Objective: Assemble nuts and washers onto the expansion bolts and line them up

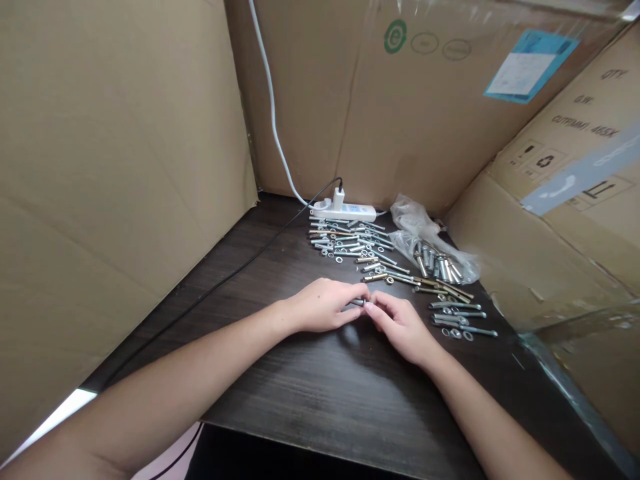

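Observation:
My left hand [325,305] is closed around a metal bolt [358,303], which lies sideways between thumb and fingers above the table. At the bolt's right end, my right hand [400,323] pinches with thumb and forefinger; whatever small part is between these fingertips is hidden. Beyond the hands lie loose bolts [395,264], metal sleeves [367,261], washers [339,260] and nuts [390,281] in rough rows. Right of my right hand are several more bolts [477,331] with a flat washer [468,337] beside them.
A clear plastic bag [413,217] spills metal sleeves [445,269] at the back right. Behind the rows sits a white power strip [350,212] with a plugged-in charger [339,198]. Its black cable [240,268] crosses the dark table [320,387]. Cardboard boxes [310,100] wall three sides.

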Demonstrator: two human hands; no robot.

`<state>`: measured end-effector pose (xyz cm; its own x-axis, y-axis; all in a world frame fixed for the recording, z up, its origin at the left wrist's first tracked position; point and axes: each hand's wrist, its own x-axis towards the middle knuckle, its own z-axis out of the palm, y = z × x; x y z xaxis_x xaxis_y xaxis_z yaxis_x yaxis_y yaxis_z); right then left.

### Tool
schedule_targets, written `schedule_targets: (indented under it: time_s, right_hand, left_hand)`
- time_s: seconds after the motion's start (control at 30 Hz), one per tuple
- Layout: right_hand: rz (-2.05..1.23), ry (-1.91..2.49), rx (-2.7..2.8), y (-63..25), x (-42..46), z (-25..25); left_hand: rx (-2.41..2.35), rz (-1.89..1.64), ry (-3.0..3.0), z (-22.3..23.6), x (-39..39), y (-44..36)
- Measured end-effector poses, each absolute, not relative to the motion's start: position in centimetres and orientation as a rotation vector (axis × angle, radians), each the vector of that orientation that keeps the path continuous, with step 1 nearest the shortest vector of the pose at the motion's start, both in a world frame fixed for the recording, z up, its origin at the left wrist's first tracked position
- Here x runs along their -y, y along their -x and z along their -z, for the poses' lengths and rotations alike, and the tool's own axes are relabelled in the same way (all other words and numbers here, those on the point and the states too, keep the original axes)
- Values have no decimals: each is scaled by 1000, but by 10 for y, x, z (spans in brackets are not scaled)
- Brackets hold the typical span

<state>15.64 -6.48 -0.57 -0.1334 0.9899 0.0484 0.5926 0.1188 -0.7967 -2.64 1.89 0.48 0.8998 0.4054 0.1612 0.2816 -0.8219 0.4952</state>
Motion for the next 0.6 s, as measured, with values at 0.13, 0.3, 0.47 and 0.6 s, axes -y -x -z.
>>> schedule_targets:
  time_s: [0.13, 0.3, 0.47, 0.6]
  right_hand:
    - [-895, 1546, 1776, -156, 66, 9]
    - [-952, 1577, 1722, -156, 66, 11]
    - [-870, 1533, 1790, -156, 66, 5]
    - [-872, 1546, 1799, -155, 66, 5]
  left_hand:
    - [-483, -348, -2584, -7, -18, 26]
    - [-462, -351, -2575, -6, -18, 26]
    - [-499, -351, -2578, -5, -18, 26]
    - [-503, -333, -2586, -6, -18, 26]
